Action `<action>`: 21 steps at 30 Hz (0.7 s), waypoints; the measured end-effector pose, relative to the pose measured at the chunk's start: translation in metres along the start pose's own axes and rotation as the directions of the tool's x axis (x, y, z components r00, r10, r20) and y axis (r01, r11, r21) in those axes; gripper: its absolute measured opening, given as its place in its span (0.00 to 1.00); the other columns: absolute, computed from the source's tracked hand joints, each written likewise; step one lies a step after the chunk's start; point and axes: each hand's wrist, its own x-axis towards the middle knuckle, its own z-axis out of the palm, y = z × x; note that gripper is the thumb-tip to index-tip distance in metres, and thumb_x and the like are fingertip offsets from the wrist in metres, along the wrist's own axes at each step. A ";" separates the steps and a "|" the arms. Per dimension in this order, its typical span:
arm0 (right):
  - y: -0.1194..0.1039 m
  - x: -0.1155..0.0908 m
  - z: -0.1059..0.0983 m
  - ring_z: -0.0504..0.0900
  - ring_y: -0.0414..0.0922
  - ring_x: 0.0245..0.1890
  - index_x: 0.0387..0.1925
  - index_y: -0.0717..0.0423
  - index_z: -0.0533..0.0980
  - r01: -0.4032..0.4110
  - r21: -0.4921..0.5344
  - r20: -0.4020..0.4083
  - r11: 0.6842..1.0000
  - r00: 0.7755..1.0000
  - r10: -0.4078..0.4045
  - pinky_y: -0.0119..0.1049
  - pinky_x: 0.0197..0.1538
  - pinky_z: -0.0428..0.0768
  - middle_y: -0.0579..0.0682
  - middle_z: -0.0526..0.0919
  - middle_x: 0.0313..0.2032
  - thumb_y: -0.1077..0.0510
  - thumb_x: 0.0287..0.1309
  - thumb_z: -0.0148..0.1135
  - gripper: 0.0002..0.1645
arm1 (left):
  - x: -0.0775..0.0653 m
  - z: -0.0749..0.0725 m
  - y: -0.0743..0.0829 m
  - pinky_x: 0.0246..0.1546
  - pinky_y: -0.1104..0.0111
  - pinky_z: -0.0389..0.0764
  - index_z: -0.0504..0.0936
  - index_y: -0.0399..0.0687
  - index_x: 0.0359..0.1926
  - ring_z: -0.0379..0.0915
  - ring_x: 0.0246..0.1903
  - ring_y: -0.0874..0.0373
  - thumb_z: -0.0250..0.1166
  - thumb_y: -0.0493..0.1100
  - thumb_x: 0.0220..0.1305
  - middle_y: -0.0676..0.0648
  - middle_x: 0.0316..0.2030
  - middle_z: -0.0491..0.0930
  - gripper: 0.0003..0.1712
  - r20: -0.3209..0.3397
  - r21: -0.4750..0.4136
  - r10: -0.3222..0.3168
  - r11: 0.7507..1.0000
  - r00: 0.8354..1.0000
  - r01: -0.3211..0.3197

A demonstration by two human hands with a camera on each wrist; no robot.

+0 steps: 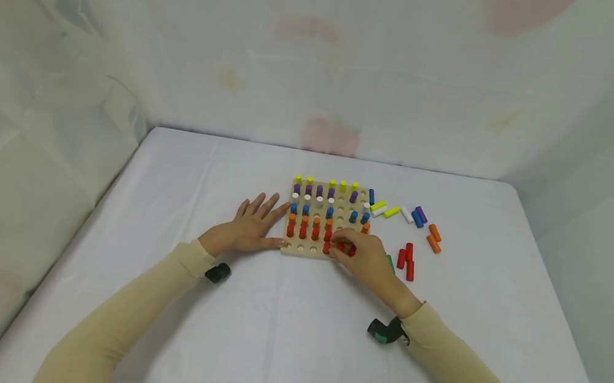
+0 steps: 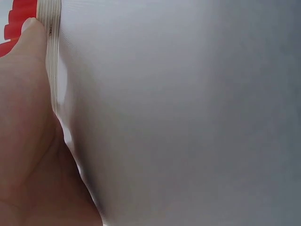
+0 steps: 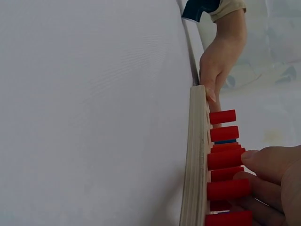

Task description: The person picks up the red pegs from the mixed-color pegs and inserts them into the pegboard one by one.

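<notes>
A light wooden pegboard (image 1: 301, 254) lies on the table, with rows of yellow, purple, white, blue, orange and red pegs standing in it. My left hand (image 1: 250, 226) is spread flat at its left side, fingertips and thumb touching the edge. Over the front right part is my right hand (image 1: 364, 258), fingers bent. In the right wrist view, its thumb and finger are at the top of a red peg (image 3: 223, 160) standing in the front row. More red pegs (image 3: 229, 190) stand beside it. The right hand hides part of the board in the head view.
Loose pegs lie right of the board: red ones (image 1: 410, 270), orange ones (image 1: 433, 244), a purple one (image 1: 421, 214), a white one (image 1: 406, 214), yellow ones (image 1: 391, 212) and a partly hidden green one (image 1: 390, 264). A white cloth covers the table (image 1: 249, 334); fabric walls enclose it.
</notes>
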 end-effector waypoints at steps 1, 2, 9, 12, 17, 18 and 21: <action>-0.001 0.000 -0.002 0.79 0.42 0.33 0.46 0.52 0.83 0.002 0.004 -0.005 1.000 1.000 -0.002 0.31 0.37 0.81 0.44 0.88 0.38 0.56 0.55 0.73 0.16 | 0.000 0.000 0.000 0.73 0.35 0.31 0.33 0.62 0.79 0.19 0.78 0.36 0.52 0.74 0.66 0.42 0.80 0.26 0.54 -0.001 -0.001 0.000 1.000 1.000 0.000; -0.001 0.001 -0.003 0.81 0.42 0.33 0.46 0.52 0.83 0.003 0.008 -0.009 1.000 1.000 -0.003 0.32 0.37 0.82 0.45 0.88 0.38 0.56 0.55 0.73 0.16 | 0.000 0.000 0.000 0.74 0.35 0.31 0.33 0.63 0.79 0.19 0.78 0.36 0.51 0.74 0.65 0.42 0.80 0.26 0.54 0.000 0.001 0.000 1.000 1.000 0.000; -0.005 0.002 -0.012 0.87 0.44 0.37 0.44 0.53 0.82 -0.006 0.029 -0.037 1.000 0.999 0.007 0.40 0.43 0.86 0.48 0.90 0.38 0.57 0.56 0.72 0.14 | 0.001 0.001 -0.002 0.73 0.36 0.30 0.31 0.63 0.79 0.17 0.78 0.36 0.48 0.78 0.63 0.42 0.80 0.25 0.56 0.010 0.003 0.001 1.000 1.000 -0.001; -0.005 0.002 -0.015 0.87 0.43 0.37 0.44 0.53 0.83 -0.011 0.061 -0.054 0.998 0.998 0.014 0.43 0.43 0.86 0.48 0.91 0.38 0.57 0.56 0.72 0.13 | 0.000 0.000 -0.002 0.74 0.36 0.30 0.32 0.64 0.79 0.18 0.78 0.36 0.48 0.77 0.64 0.42 0.80 0.25 0.55 0.008 0.004 0.001 1.000 1.000 -0.001; -0.002 0.000 -0.022 0.86 0.42 0.36 0.45 0.56 0.83 -0.018 0.141 -0.094 0.990 0.995 0.031 0.46 0.41 0.86 0.48 0.90 0.39 0.59 0.56 0.72 0.14 | -0.001 -0.002 0.001 0.74 0.36 0.31 0.33 0.63 0.79 0.19 0.78 0.36 0.51 0.73 0.66 0.42 0.80 0.26 0.54 0.004 0.011 -0.003 1.000 1.000 0.003; 0.000 -0.001 -0.024 0.86 0.42 0.36 0.45 0.56 0.83 -0.023 0.156 -0.104 0.988 0.994 0.040 0.47 0.41 0.86 0.48 0.90 0.39 0.59 0.56 0.72 0.14 | -0.001 -0.001 0.001 0.74 0.36 0.31 0.33 0.63 0.79 0.19 0.78 0.36 0.51 0.73 0.66 0.42 0.80 0.26 0.54 0.004 0.011 -0.003 1.000 1.000 0.003; 0.005 -0.003 -0.029 0.87 0.43 0.37 0.44 0.55 0.83 -0.046 0.182 -0.127 0.982 0.989 0.070 0.49 0.42 0.86 0.48 0.90 0.38 0.59 0.56 0.72 0.13 | -0.001 -0.002 0.001 0.74 0.36 0.31 0.33 0.62 0.79 0.19 0.78 0.36 0.51 0.73 0.66 0.42 0.80 0.26 0.54 0.003 0.010 0.001 1.000 1.000 -0.001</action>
